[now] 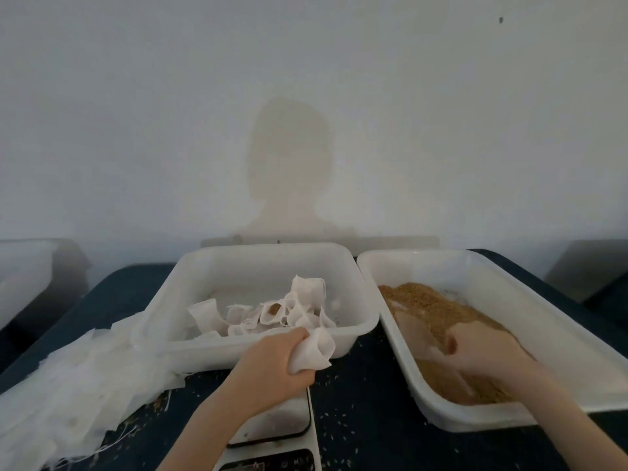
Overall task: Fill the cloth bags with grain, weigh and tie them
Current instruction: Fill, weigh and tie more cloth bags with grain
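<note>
While a small white cloth bag [314, 351] is gripped in the left hand [272, 363] above the scale, brown grain [424, 300] is scooped by the right hand [482, 351] — fingers curled into it — next, filling.

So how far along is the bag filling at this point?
Done: filled bags lie in the middle tub. In hand: left hand grips an open cloth bag; right hand digs into the grain. Left: weighing on the scale, tying, and the empty bag pile.

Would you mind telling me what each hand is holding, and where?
The left hand grips a cloth bag by its lower end. The right hand is blurred in the grain; unclear.
</note>
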Tool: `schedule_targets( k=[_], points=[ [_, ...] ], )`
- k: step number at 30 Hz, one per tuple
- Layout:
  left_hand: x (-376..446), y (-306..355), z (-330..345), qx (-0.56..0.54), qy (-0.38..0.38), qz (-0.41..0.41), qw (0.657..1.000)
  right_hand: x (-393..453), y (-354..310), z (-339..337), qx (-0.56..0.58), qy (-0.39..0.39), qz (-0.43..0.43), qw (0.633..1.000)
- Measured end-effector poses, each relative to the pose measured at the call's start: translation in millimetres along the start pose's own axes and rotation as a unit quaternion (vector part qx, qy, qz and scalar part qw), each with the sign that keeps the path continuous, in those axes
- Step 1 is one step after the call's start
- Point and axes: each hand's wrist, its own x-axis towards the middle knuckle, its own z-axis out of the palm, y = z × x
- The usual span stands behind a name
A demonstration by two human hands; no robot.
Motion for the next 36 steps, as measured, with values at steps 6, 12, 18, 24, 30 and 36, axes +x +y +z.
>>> schedule_targets(
  k=[6,12,18,24,30,36],
  points=[
    [6,12,10,-0.016,-0.031,0.012,0.999,7,13,14,-0.028,-0.030,-0.005,0.999],
    [3,10,8,-0.029,-0.033,0.002,0.999,19,30,3,-0.103,-0.004,0.041,0.994],
    [3,6,8,-0.008,-0.025,0.008,1.000,22,53,-9,-0.179,0.060,0.065,0.980],
    [4,7,10,-0.009,-0.023,0.016,1.000,13,62,-16,-0.165,0.030,0.032,0.985],
    [2,10,11,-0.030,-0.024,0.025,0.999,2,65,-30,-0.086,-0.040,-0.012,0.995],
    [1,10,11,-0.040,-0.019,0.023,0.999,0,73,-30,0.051,-0.117,-0.034,0.991]
  ],
)
